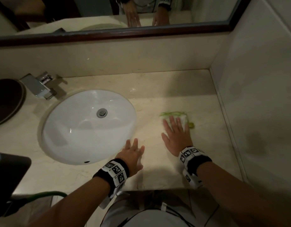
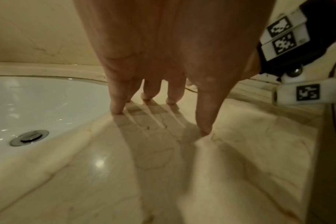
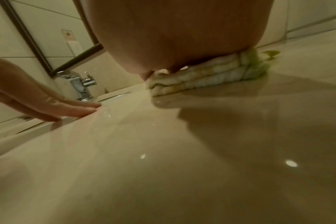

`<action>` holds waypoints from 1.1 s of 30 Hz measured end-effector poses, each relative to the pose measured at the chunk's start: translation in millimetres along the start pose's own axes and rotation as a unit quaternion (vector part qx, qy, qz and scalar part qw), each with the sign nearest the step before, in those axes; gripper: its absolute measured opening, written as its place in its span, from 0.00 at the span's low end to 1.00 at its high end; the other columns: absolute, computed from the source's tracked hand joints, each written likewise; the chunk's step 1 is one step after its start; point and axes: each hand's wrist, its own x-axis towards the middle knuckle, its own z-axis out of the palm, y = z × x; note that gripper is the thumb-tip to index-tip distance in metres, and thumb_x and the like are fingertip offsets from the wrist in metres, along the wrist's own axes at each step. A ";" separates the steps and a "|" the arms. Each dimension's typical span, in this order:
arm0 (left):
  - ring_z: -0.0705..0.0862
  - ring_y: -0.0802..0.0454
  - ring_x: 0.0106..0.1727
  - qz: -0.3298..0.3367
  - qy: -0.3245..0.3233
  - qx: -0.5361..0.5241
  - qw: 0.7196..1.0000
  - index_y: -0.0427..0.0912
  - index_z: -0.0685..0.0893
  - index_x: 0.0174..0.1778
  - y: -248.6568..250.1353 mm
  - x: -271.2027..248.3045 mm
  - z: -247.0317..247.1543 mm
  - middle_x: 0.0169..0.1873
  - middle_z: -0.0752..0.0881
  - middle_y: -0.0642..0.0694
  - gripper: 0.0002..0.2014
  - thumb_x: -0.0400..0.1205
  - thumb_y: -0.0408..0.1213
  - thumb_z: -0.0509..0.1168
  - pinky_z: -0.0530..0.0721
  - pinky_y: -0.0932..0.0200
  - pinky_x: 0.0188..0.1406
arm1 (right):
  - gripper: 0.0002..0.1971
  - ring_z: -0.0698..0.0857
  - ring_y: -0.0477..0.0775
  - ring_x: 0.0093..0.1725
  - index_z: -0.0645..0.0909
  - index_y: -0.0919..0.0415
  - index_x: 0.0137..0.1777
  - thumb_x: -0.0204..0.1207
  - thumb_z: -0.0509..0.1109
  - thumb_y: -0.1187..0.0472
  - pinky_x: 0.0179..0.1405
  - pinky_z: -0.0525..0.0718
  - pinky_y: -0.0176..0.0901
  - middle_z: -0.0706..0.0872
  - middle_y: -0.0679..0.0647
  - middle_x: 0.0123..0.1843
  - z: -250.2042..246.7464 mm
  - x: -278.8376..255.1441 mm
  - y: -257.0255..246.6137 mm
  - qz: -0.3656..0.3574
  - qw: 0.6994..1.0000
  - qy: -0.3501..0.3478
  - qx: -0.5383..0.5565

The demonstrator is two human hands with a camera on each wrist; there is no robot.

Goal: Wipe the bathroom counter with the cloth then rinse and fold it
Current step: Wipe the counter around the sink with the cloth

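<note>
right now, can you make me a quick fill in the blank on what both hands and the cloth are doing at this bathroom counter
1. The right hand presses flat on the ____, which lies folded on the counter.
2. The left hand rests with spread fingers on the counter, just right of the white ____.
3. The chrome faucet stands at the sink's far ____ side.
4. Along its edge the cloth shows a ____ trim.

Missing words: cloth; sink; left; green

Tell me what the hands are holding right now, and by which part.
Nothing is gripped. The right hand presses flat on top of the folded cloth; the left hand rests with spread fingers on the counter.
</note>
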 end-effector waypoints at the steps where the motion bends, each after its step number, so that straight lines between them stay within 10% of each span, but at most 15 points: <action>1: 0.40 0.33 0.83 0.001 0.012 -0.005 1.000 0.47 0.50 0.84 0.7 1.5 -1.6 0.84 0.40 0.40 0.36 0.84 0.54 0.58 0.60 0.41 0.81 | 0.37 0.44 0.59 0.86 0.45 0.44 0.86 0.75 0.31 0.38 0.81 0.41 0.66 0.45 0.52 0.88 -0.4 0.4 7.5 -0.007 1.000 -0.002 -0.005; 6: 0.59 0.49 0.80 0.031 0.145 -0.048 0.988 0.49 0.70 0.73 2.7 11.6 -12.3 0.81 0.54 0.49 0.20 0.84 0.46 0.58 0.80 0.49 0.64 | 0.36 0.49 0.59 0.86 0.46 0.44 0.86 0.76 0.32 0.38 0.81 0.44 0.66 0.48 0.53 0.88 -9.1 10.2 54.6 0.041 0.999 0.016 -0.014; 19: 0.37 0.39 0.84 0.006 0.024 -0.035 0.999 0.50 0.41 0.85 3.0 43.9 -28.0 0.84 0.35 0.46 0.52 0.76 0.62 0.67 0.61 0.40 0.80 | 0.31 0.43 0.62 0.86 0.41 0.46 0.86 0.85 0.47 0.46 0.81 0.38 0.68 0.41 0.55 0.88 -26.2 27.0 88.3 0.219 0.975 0.004 0.038; 26: 0.36 0.39 0.84 0.001 0.007 -0.050 0.999 0.49 0.40 0.85 4.4 41.4 -31.8 0.84 0.34 0.46 0.52 0.76 0.60 0.68 0.56 0.39 0.82 | 0.35 0.42 0.65 0.86 0.40 0.47 0.86 0.78 0.32 0.42 0.74 0.26 0.70 0.41 0.57 0.88 -23.6 53.0 21.0 0.089 0.996 -0.014 -0.018; 33: 0.34 0.40 0.83 -0.002 0.005 -0.051 0.999 0.50 0.39 0.85 4.5 41.5 -31.4 0.83 0.33 0.47 0.52 0.76 0.60 0.68 0.55 0.40 0.82 | 0.32 0.38 0.58 0.86 0.40 0.43 0.85 0.84 0.45 0.41 0.81 0.36 0.67 0.38 0.52 0.87 -21.4 55.8 3.4 0.005 1.000 -0.028 -0.007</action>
